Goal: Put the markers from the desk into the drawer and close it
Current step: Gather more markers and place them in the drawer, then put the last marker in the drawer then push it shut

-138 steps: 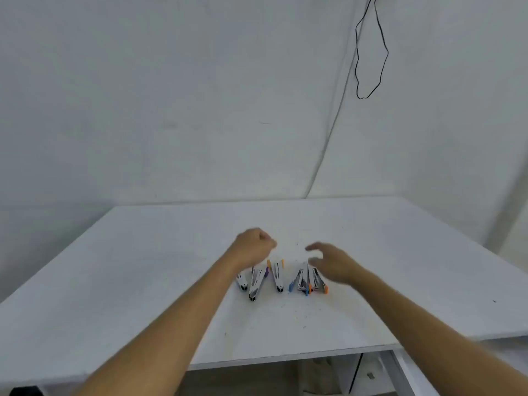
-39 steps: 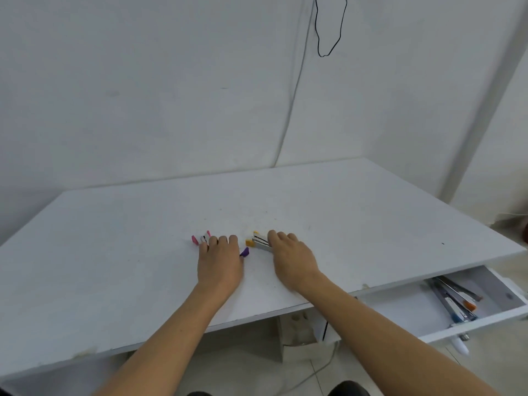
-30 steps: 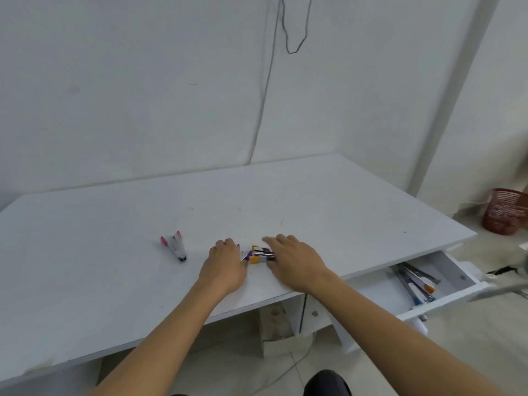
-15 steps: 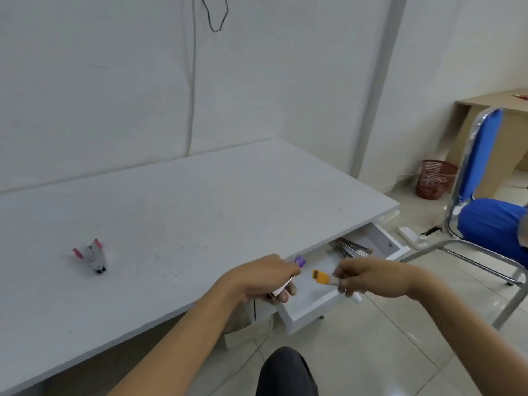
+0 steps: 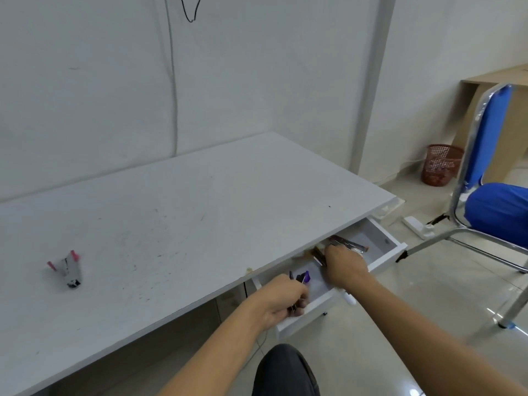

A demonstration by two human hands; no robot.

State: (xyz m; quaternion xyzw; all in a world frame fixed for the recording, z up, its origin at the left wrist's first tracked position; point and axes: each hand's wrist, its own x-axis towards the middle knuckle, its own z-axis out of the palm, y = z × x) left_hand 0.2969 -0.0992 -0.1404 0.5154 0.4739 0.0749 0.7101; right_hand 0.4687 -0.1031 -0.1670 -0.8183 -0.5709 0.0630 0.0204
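The white drawer (image 5: 384, 257) stands pulled out under the desk's right end. My left hand (image 5: 281, 300) is over its near part, shut on purple-capped markers (image 5: 303, 277). My right hand (image 5: 344, 265) reaches deeper into the drawer, fingers curled over markers there; whether it still grips them is unclear. Several markers (image 5: 347, 243) lie at the drawer's far end. Two pink-capped markers (image 5: 67, 268) rest on the white desk (image 5: 183, 224) at the left.
A blue chair (image 5: 497, 195) with metal legs stands right of the drawer. A red mesh bin (image 5: 441, 164) sits by the wall, a wooden desk behind it. A power strip (image 5: 417, 227) lies on the floor. My knee (image 5: 285, 370) is below.
Both hands carried markers off the desk and down into the open drawer. The right hand has gone in deeper. The pink-capped pair stayed on the desk.
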